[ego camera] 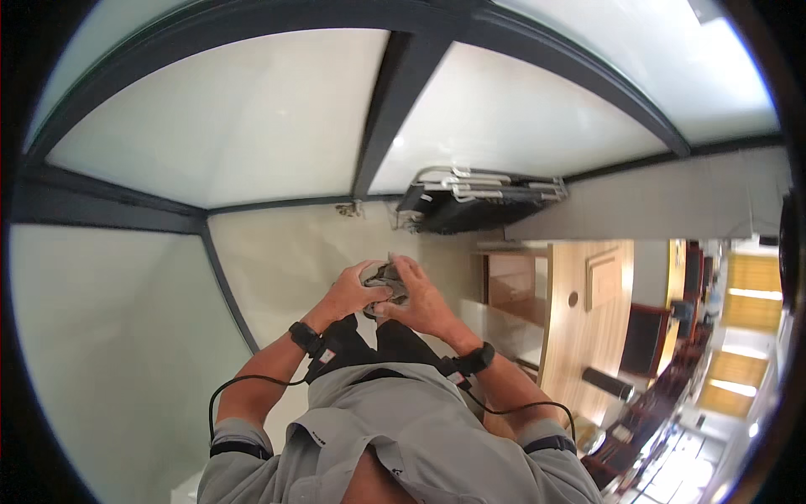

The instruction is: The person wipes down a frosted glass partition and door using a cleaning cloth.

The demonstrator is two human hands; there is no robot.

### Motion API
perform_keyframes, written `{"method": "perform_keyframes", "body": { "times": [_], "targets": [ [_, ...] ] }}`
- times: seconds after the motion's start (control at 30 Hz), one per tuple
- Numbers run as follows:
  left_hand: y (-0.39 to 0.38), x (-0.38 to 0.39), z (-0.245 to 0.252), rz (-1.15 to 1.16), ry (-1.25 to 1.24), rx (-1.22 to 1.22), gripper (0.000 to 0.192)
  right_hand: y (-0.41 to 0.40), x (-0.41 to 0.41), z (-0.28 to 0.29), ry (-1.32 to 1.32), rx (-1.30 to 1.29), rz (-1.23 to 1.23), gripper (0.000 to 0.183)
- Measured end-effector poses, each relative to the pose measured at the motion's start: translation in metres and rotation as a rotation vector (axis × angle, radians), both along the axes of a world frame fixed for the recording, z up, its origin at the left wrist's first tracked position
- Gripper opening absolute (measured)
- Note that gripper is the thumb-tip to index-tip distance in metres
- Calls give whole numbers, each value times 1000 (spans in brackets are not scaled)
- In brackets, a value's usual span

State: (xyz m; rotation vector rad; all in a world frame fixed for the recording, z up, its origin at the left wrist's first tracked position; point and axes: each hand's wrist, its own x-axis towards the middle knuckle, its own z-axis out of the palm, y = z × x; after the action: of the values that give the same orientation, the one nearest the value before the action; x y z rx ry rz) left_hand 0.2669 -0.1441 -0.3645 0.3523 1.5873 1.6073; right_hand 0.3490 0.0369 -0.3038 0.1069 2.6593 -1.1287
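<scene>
In front of my waist, both hands close around a crumpled grey bundle (388,285) with darker patches. It looks like cloth, but its exact kind cannot be told. My left hand (352,291) grips it from the left, the thumb laid across its front. From the right, my right hand (423,301) holds it with the fingers over the far side and the thumb at the near edge. The fingers hide much of the bundle. Each wrist wears a black strap with a device, and a black cable runs from it up the arm.
Frosted glass panels (239,120) in dark metal frames stand ahead and to the left. Folded chairs (488,200) lean against the glass by a grey partition (661,195). Right of me is a wooden desk (582,340) bearing a black cylinder (606,383). Small debris (347,210) lies on the floor.
</scene>
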Motion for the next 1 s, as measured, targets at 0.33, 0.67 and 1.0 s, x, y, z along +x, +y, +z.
{"method": "perform_keyframes", "body": {
  "times": [0.33, 0.67, 1.0],
  "targets": [
    [67, 18, -23, -272, 186, -148, 68, 31, 42, -39, -141, -149, -202, 120],
    [175, 47, -46, -202, 72, -192, 85, 114, 76, -95, -16, -156, -525, 77],
    [320, -49, -112, -296, 481, -657, 58, 254, 209, -119, -199, -502, -823, 32]
  ]
}}
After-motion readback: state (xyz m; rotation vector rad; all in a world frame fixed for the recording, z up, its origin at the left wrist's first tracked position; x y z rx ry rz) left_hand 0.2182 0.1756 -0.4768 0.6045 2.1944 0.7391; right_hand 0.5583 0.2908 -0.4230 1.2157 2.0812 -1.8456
